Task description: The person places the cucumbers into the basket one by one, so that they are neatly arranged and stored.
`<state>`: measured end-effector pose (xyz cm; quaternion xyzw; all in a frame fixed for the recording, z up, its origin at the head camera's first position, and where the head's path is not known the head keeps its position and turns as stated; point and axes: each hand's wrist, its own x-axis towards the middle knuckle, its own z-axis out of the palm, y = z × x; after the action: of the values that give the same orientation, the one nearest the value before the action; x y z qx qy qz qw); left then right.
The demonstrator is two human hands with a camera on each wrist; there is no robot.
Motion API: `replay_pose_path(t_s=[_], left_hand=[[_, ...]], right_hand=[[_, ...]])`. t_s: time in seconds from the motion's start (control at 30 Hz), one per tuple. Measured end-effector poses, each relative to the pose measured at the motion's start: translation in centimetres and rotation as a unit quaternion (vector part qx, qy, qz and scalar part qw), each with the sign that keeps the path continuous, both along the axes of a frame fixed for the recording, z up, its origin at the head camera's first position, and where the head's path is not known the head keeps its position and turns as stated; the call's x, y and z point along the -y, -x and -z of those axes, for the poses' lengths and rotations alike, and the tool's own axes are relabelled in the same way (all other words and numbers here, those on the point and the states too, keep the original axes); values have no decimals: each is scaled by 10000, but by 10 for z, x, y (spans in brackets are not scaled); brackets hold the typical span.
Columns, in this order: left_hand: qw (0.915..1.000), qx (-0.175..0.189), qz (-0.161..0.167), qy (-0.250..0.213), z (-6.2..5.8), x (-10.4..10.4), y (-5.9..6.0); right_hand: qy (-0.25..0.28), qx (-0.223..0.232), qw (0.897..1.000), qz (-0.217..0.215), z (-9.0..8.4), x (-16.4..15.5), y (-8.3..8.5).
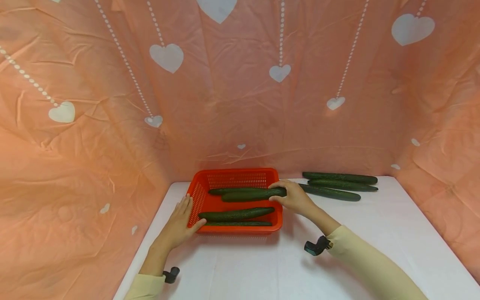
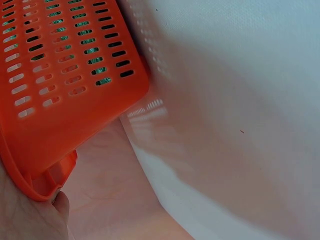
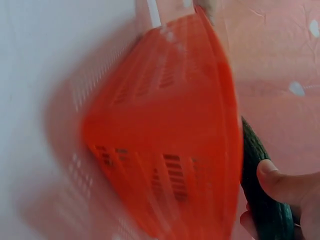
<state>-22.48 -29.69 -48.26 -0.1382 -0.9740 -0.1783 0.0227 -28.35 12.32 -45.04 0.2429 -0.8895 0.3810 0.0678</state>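
A red slotted basket (image 1: 275,208) stands on the white table (image 1: 375,233) near the back. My right hand (image 1: 286,194) grips the end of a dark green cucumber (image 1: 251,194) lying across the basket's top, over its right rim. In the right wrist view the thumb curls on that cucumber (image 3: 265,200) beside the blurred basket (image 3: 165,125). Three other cucumbers (image 1: 236,214) lie inside the basket. My left hand (image 1: 184,213) rests with straight fingers against the basket's left wall, thumb at the front corner. In the left wrist view the palm (image 2: 30,215) sits under the basket (image 2: 65,75) rim.
Three more cucumbers (image 1: 339,185) lie side by side on the table at the back right. Pink cloth with white hearts (image 1: 166,56) walls in the back and both sides. The white table's front and right parts are bare.
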Motion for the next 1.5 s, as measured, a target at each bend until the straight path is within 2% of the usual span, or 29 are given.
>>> replay_pose_path(t_s=[0.37,0.63,0.87,0.97,1.13,1.33,1.5], left_hand=[[10000,-34,19,-13,1,0,1],[10000,-67,34,-12,1,0,1],[9999,-106,8,-8,0,0,0],[9999,-109,21,3,1,0,1],[9999,-110,25,-15,2,0,1],[9999,-104,16,-13,3,-1,0],[9999,-138,10,-38,2,-1,0]], right_hand=[[-83,739,9972,-5,7,45,8],[120,910,9957,-92,12,63,14],[166,925,9950,-342,14,72,16],[293,935,9939,-506,15,73,16],[868,873,9900,-687,17,69,20],[1148,938,9880,-426,15,54,17],[1071,661,9917,-250,11,35,10]])
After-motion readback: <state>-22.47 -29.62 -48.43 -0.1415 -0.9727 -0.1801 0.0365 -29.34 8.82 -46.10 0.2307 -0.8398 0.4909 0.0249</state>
